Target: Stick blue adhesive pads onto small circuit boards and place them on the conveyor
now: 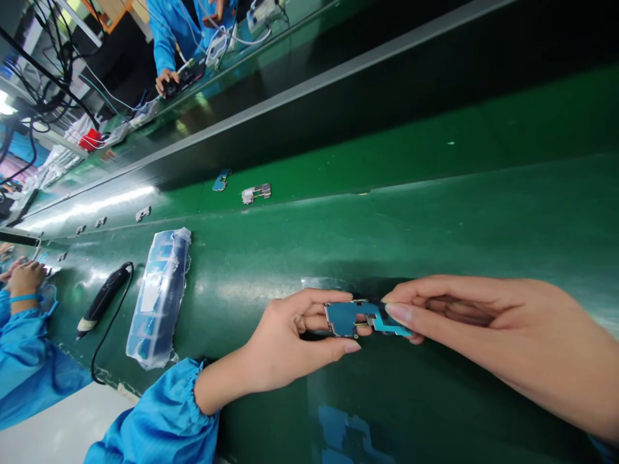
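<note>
Between my two hands is a blue circuit board (341,318), raised a little above the green bench. My left hand (294,341) grips its wide left end, fingers behind and thumb along the lower edge. On the narrow right end, the thumb and fingers of my right hand (435,312) pinch the board, where a light-blue strip (389,327) shows. Below my hands, blue board-shaped pieces (338,428) appear at the bottom edge; whether they lie under a clear sheet I cannot tell.
A plastic-wrapped blue tray (157,296) and a black corded tool (104,299) lie to the left. On the green strip beyond sit a metal-covered board (256,193), a blue board (221,180) and several smaller ones. Co-workers' hands (26,277) (167,82) are at left and across.
</note>
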`<state>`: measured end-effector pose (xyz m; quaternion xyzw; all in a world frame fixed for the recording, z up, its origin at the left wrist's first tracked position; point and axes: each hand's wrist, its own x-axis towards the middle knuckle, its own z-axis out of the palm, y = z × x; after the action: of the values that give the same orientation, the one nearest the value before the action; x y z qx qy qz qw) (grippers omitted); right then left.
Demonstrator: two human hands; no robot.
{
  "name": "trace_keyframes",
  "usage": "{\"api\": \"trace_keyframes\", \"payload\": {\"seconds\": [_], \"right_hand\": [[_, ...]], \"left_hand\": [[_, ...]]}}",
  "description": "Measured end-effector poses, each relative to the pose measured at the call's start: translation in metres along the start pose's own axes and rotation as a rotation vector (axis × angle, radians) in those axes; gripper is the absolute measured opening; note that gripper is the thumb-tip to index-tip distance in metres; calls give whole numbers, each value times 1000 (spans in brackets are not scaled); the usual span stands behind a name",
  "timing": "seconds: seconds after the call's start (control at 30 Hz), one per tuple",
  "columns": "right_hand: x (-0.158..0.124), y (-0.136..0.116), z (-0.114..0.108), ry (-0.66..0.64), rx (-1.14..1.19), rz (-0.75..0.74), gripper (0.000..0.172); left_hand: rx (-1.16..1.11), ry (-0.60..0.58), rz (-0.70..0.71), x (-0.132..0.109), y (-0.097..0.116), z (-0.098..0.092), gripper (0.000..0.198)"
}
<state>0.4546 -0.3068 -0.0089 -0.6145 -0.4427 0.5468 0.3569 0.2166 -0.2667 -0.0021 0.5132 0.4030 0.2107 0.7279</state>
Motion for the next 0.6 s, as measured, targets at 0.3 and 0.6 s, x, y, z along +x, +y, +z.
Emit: {"api": "trace_keyframes", "payload": {"seconds": [0.3, 0.6], "right_hand": [[-6, -9, 7, 118, 52, 32, 27], [-8, -15, 10, 149, 16, 31, 23]], "left_hand": [[-36, -16, -21, 0, -4, -1, 57], [-28, -34, -10, 0, -5, -1, 59]]}}
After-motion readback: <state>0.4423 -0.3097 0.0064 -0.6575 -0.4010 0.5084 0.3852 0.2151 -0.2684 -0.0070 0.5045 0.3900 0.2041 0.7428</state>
